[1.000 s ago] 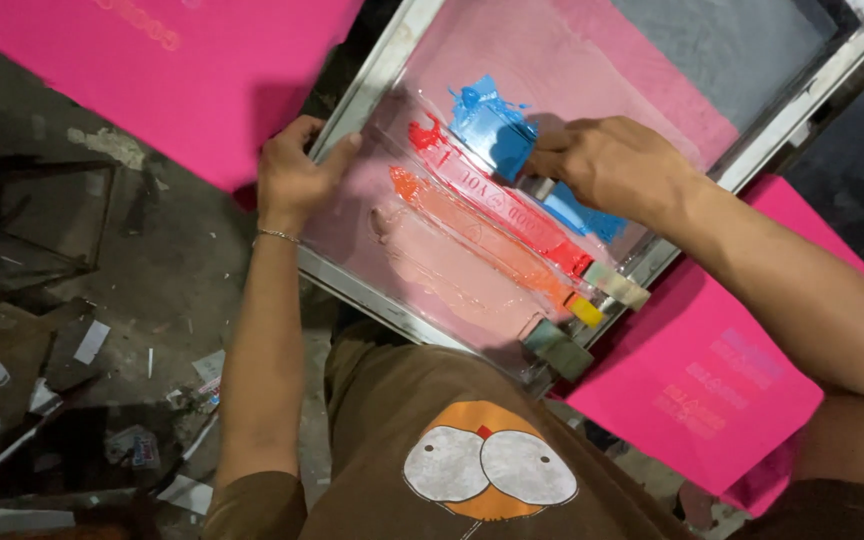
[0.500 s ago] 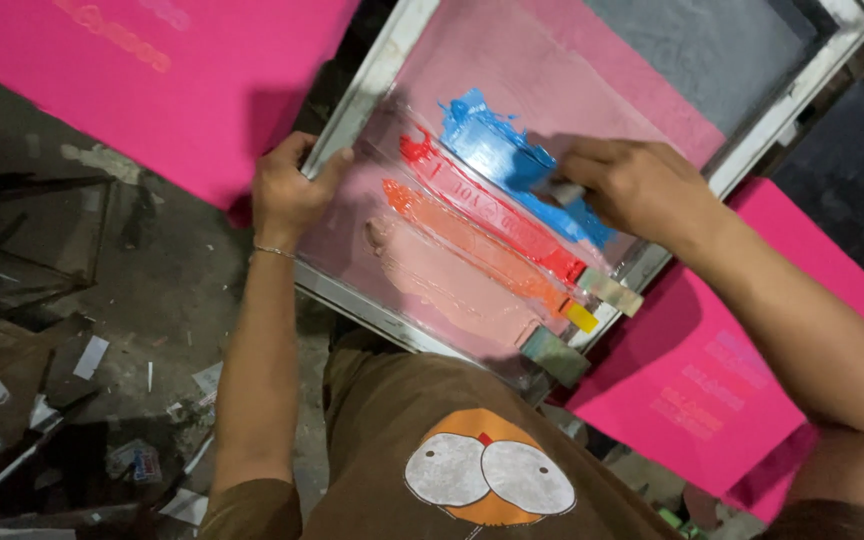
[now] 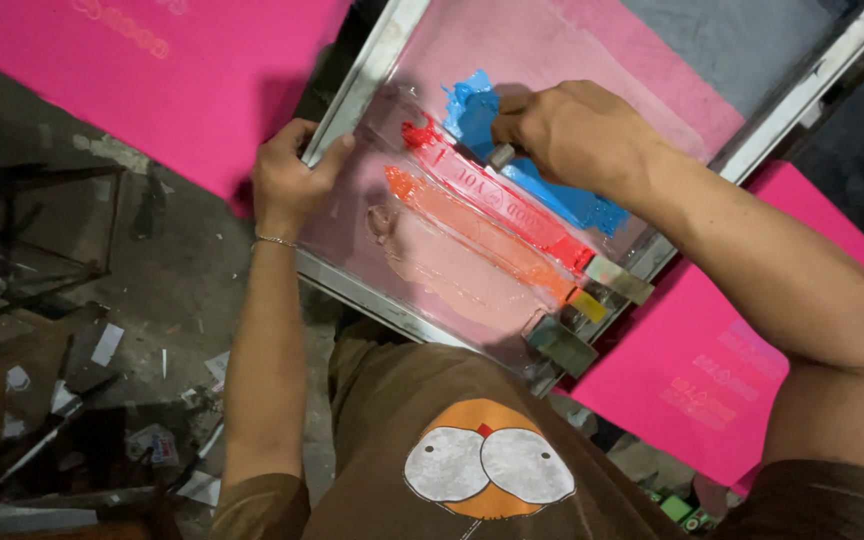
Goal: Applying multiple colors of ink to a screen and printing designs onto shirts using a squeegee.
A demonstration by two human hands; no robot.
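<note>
On screen frame (image 3: 372, 75): two hands, three ink bands.

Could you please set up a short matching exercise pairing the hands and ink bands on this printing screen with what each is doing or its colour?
Things:
1. left hand
2. right hand
3. ink band under the right hand
4. ink band nearest the pale pink smear

States:
A. orange
B. grips the metal frame of the screen at its edge
C. blue
D. holds a small squeegee on the mesh

Pairs: 1-B, 2-D, 3-C, 4-A
</note>
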